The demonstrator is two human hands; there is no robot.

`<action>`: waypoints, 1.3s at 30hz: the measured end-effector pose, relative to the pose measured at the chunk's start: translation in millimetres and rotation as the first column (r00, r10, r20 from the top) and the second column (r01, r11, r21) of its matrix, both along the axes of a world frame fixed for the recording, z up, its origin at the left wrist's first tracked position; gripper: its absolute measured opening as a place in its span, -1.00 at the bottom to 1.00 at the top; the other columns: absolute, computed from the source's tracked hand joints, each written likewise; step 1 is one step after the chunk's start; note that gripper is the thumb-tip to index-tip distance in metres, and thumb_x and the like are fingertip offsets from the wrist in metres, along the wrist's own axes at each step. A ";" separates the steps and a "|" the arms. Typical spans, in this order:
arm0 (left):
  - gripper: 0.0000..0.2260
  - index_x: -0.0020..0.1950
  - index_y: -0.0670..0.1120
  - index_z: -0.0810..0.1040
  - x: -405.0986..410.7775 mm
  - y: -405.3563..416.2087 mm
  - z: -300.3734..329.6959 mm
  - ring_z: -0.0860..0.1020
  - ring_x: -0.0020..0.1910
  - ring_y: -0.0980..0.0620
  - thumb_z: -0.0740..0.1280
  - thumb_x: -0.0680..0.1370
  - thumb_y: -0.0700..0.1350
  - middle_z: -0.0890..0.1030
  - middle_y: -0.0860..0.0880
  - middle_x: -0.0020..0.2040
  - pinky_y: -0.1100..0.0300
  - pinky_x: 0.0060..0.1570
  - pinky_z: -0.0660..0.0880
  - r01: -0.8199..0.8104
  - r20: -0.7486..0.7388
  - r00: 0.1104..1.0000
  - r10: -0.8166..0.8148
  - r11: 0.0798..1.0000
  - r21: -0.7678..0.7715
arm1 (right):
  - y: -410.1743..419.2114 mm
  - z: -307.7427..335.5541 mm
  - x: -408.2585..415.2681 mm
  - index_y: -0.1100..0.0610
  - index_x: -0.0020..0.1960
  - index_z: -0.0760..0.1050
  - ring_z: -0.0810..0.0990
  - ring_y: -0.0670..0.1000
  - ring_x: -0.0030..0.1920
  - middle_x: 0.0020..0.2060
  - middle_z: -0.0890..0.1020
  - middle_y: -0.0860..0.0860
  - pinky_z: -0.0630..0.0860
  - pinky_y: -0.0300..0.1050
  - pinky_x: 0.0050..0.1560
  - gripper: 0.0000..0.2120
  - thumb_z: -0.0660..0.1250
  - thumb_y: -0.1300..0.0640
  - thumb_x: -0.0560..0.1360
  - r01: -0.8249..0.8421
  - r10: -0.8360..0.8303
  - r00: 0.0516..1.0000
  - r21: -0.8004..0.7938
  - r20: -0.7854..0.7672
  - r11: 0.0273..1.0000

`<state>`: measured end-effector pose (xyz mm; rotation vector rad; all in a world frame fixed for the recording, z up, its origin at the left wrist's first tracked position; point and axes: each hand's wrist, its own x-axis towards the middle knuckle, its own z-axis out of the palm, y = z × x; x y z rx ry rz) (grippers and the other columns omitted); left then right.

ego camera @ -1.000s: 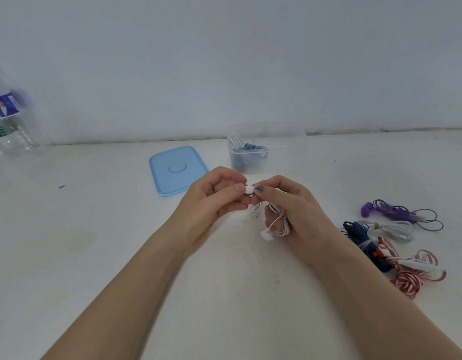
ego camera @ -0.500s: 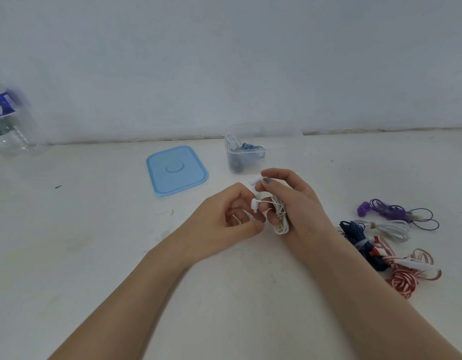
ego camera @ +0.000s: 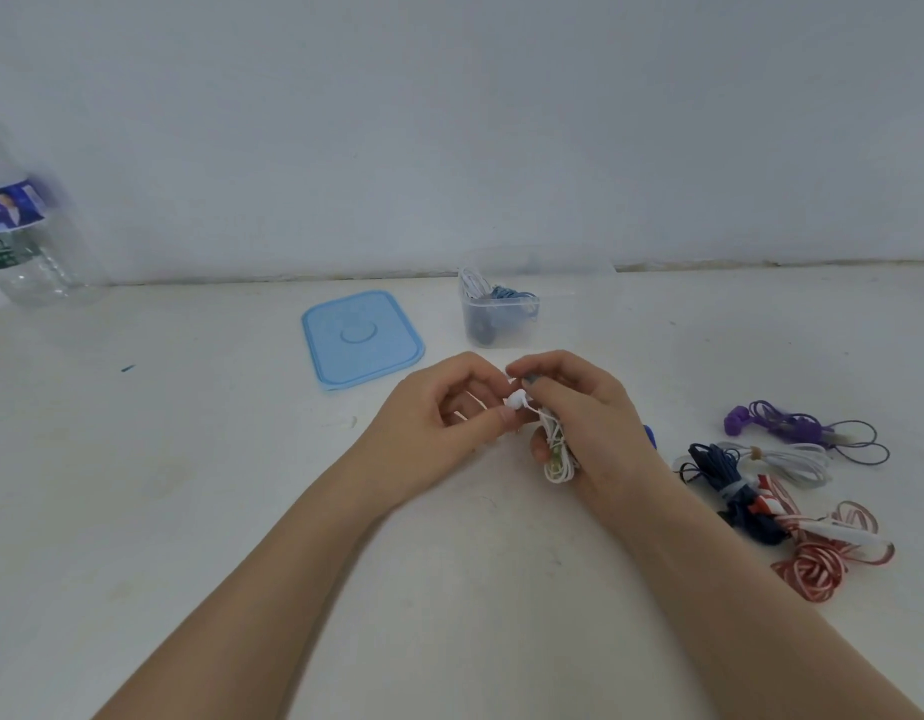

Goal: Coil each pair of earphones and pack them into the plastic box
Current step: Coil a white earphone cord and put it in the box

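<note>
Since half a second ago, left hand is lifting back up to meet the right, now pinching the white earbud at the coil's top, likely to tuck the loose end. Right hand is gripping the white earphones as a bundle, just in front of the plastic box, which is already holding coiled pairs; uncoiled earphones are waiting right of the box, blue lid lying to its left.

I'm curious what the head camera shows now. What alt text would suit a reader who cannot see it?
Two bare hands hold a coil of white earphones above a white table: the right hand grips the coil, the left hand pinches an earbud. Behind stand an open plastic box and blue lid; more earphones lie at right.
</note>
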<state>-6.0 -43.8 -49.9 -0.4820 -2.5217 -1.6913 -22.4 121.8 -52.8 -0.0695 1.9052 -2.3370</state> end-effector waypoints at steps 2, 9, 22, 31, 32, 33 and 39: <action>-0.92 0.00 -0.01 0.63 -0.7 0.3 -0.7 0.59 -0.26 0.06 0.49 0.55 -0.09 0.70 0.02 -0.14 0.10 -0.19 0.53 -0.017 -0.013 1.000 0.017 1.000 -0.019 | 0.4 0.6 -0.2 0.15 -0.09 0.65 0.48 0.08 -0.42 -0.26 0.67 0.07 0.40 -0.18 -0.54 -0.79 0.27 0.33 0.57 0.008 -0.008 1.000 0.003 0.009 1.000; -0.93 -0.06 0.00 0.60 -1.6 0.1 -1.1 0.58 -0.29 0.12 0.47 0.56 -0.10 0.68 0.11 -0.12 0.02 -0.21 0.53 -0.044 -0.015 0.999 0.044 0.998 -0.037 | -0.7 0.6 0.9 0.18 -0.11 0.64 0.52 0.01 -0.42 -0.29 0.65 0.06 0.41 -0.18 -0.50 -0.86 0.32 0.27 0.56 0.017 -0.017 1.000 0.031 0.006 0.999; -0.75 -0.06 0.05 0.61 -5.7 -13.3 -1.8 0.54 -0.26 0.04 0.41 0.43 -0.30 0.65 0.09 -0.10 0.26 -0.23 0.47 -0.087 -0.064 0.995 0.081 0.992 -0.090 | 2.2 -4.4 0.4 0.22 -0.11 0.63 0.58 0.04 -0.33 -0.34 0.64 0.11 0.41 -0.15 -0.44 -0.97 0.43 0.31 0.49 -0.002 0.006 0.997 0.045 -0.077 0.999; -0.86 -0.10 0.13 0.59 -8.2 -14.2 -13.5 0.49 -0.27 0.04 0.43 0.53 -0.13 0.60 0.11 -0.11 0.34 -0.24 0.36 -0.072 -0.182 0.983 -0.017 0.879 -0.472 | 2.9 -4.6 -0.5 0.23 -0.11 0.66 0.58 0.05 -0.30 -0.27 0.64 0.20 0.41 -0.16 -0.45 -0.94 0.42 0.33 0.49 0.003 -0.004 0.999 -0.006 -0.047 1.000; -0.87 -0.10 0.10 0.59 -7.7 -14.0 -13.1 0.50 -0.26 0.03 0.41 0.54 -0.14 0.59 0.11 -0.12 0.32 -0.23 0.38 -0.073 -0.181 0.983 -0.015 0.882 -0.466 | 2.9 -4.7 -0.7 0.21 -0.13 0.66 0.57 0.07 -0.30 -0.28 0.64 0.20 0.41 -0.15 -0.45 -0.93 0.42 0.32 0.49 0.003 -0.002 0.999 0.003 -0.051 1.000; -0.88 -0.10 0.09 0.58 -7.4 -13.7 -12.4 0.51 -0.25 0.03 0.40 0.55 -0.15 0.59 0.12 -0.13 0.31 -0.22 0.39 -0.079 -0.179 0.984 -0.003 0.889 -0.452 | 2.9 -5.2 -1.0 0.18 -0.15 0.67 0.56 0.09 -0.30 -0.29 0.64 0.20 0.41 -0.13 -0.43 -0.93 0.43 0.30 0.48 0.004 -0.003 0.998 0.016 -0.057 1.000; -0.89 -0.07 0.07 0.56 -5.1 -10.8 -2.5 0.45 -0.31 0.15 0.40 0.58 -0.15 0.60 0.16 -0.20 0.30 -0.24 0.39 -0.122 -0.139 0.986 0.090 0.964 -0.237 | 2.0 -5.7 0.1 0.12 -0.17 0.66 0.47 0.11 -0.36 -0.39 0.59 0.10 0.36 -0.03 -0.37 -0.91 0.43 0.24 0.49 0.011 -0.003 0.995 0.090 -0.098 0.996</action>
